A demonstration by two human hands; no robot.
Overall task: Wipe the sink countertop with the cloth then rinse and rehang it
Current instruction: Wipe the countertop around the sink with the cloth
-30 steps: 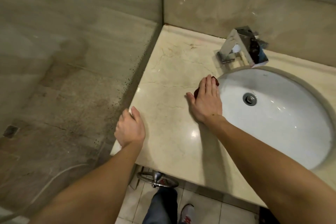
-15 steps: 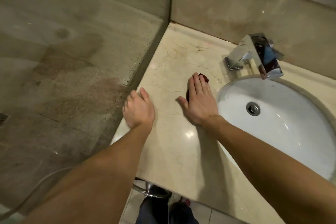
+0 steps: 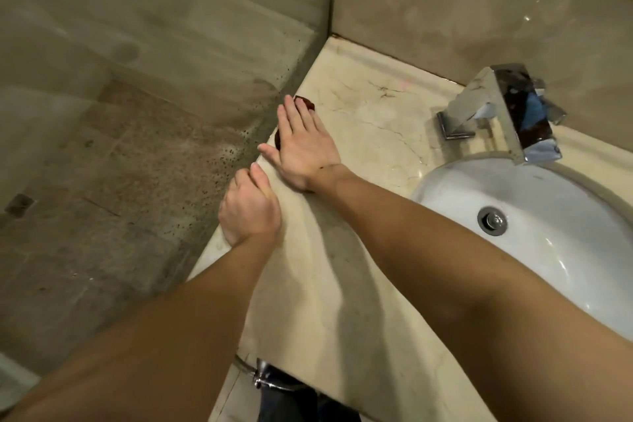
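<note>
A small dark red cloth (image 3: 306, 102) lies on the beige marble countertop (image 3: 376, 134), near its left edge by the glass panel. My right hand (image 3: 303, 144) presses flat on the cloth, fingers together, so only the cloth's far tip and a sliver by the thumb show. My left hand (image 3: 248, 211) rests curled on the countertop's left edge, just behind the right hand, holding nothing. The white oval sink basin (image 3: 548, 209) is set into the counter to the right.
A chrome square faucet (image 3: 507, 110) stands behind the basin, with a drain plug (image 3: 492, 220) in the basin's middle. A stained glass shower panel (image 3: 154, 113) borders the counter on the left. A metal ring (image 3: 263, 377) hangs under the front edge.
My right hand has slid the cloth left and away from the basin rim toward the counter's left edge. My left hand stays on that edge, now almost touching the right hand.
</note>
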